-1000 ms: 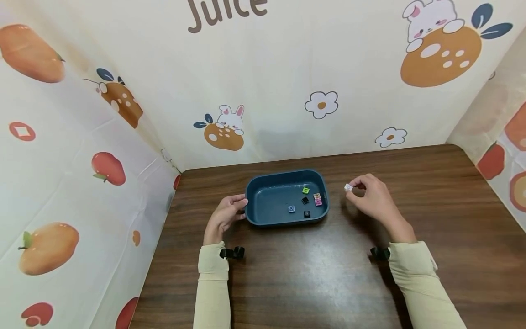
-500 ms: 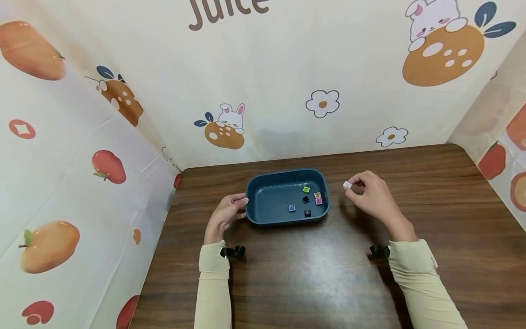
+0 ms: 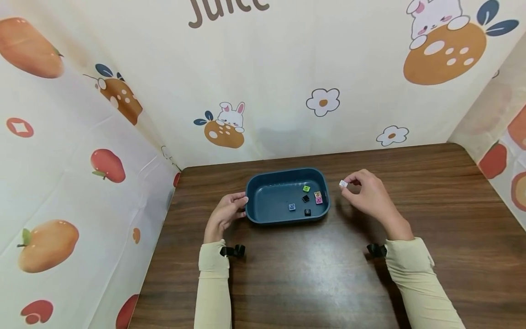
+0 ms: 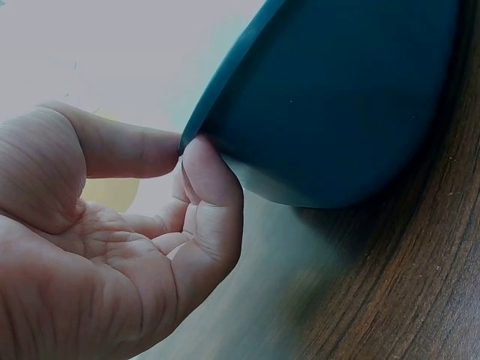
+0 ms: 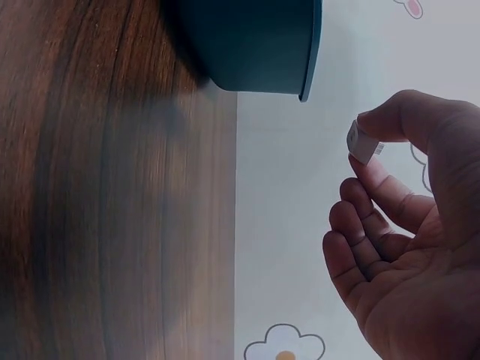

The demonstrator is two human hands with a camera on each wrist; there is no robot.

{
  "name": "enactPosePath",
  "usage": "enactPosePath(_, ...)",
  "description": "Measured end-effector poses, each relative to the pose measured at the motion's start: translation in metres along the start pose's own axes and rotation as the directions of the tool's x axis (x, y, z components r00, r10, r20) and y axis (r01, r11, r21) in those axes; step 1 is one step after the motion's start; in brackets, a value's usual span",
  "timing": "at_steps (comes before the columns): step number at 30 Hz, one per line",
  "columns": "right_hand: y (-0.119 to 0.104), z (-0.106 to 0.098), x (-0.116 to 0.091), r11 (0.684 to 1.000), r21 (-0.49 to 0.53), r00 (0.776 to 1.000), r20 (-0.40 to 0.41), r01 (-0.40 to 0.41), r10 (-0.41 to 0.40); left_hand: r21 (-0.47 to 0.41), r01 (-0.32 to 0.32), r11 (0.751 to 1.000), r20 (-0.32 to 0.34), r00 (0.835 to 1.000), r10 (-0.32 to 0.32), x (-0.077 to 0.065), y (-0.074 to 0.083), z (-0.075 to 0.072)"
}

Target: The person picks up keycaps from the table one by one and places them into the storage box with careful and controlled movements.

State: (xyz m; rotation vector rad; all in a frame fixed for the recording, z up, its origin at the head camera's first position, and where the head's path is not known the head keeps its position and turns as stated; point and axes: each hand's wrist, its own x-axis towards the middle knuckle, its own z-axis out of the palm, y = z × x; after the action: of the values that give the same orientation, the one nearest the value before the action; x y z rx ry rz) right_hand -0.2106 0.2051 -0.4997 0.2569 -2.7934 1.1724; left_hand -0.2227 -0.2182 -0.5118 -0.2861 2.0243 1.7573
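My left hand (image 3: 226, 213) pinches the left rim of a dark blue tray (image 3: 267, 223) between thumb and fingers, as the left wrist view shows up close. In the right hand (image 3: 370, 198), thumb and index fingertips pinch a small white keycap-like block (image 5: 362, 142), held above the table a little right of the tray. The right hand's other fingers curl loosely. Several similar small blocks lie in the tray, mostly to the right: a green block (image 3: 306, 188), an orange block (image 3: 318, 194), a pink block (image 3: 318, 200), a blue block (image 3: 292, 207) and black ones (image 3: 307, 212).
The tray stands on a dark wood-grain table (image 3: 287, 283), toward its back edge. A pale printed curtain (image 3: 279, 82) rises behind the table and along both sides. Black camera straps (image 3: 233, 251) circle both wrists.
My right hand has moved slightly left toward the tray with the white block. The left hand stays at the tray's rim, and the blocks inside lie as before.
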Motion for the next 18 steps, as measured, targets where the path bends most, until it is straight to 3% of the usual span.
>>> enactPosePath(18,-0.0082,0.0069,0.0048,1.0,0.015,1.0,0.026,0.014,-0.014,-0.001,0.014,1.0,-0.004,1.0,-0.014,0.0004,0.0007,0.0001)
